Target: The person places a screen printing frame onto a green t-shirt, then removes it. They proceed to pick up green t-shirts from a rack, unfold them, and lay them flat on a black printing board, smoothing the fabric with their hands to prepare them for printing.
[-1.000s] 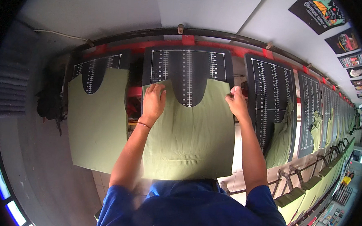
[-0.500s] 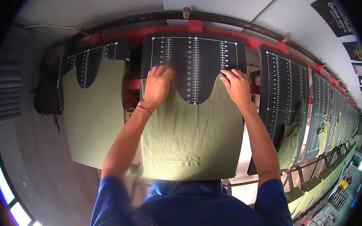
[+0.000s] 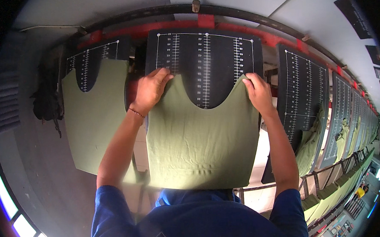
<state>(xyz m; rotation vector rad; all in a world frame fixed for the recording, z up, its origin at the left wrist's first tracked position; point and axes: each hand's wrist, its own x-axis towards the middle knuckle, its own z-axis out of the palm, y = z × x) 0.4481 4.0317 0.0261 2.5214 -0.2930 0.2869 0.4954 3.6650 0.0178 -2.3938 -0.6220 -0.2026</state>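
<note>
An olive-green fabric panel (image 3: pixel 201 140) with a deep scooped neckline lies over the lower part of a dark board (image 3: pixel 189 54) marked with white ruled scales. My left hand (image 3: pixel 150 90) pinches the panel's upper left shoulder, fingers closed on the cloth. At the upper right shoulder tip, my right hand (image 3: pixel 259 92) grips the fabric between thumb and fingers. Between both hands the neckline curves smoothly over the middle scale. Light creases run across the cloth's lower middle.
To the left, another board carries a similar green panel (image 3: pixel 93 113). Rightward, a dark board (image 3: pixel 292 94) has bunched green cloth (image 3: pixel 311 137) at its edge, with several more boards receding beyond. A red rail (image 3: pixel 206 21) runs behind them. Dark cloth (image 3: pixel 46 104) hangs far left.
Both hands have moved outward, the left one further, drawing the shoulders apart. The left shoulder corner now shows, and the folds in the upper panel have smoothed out.
</note>
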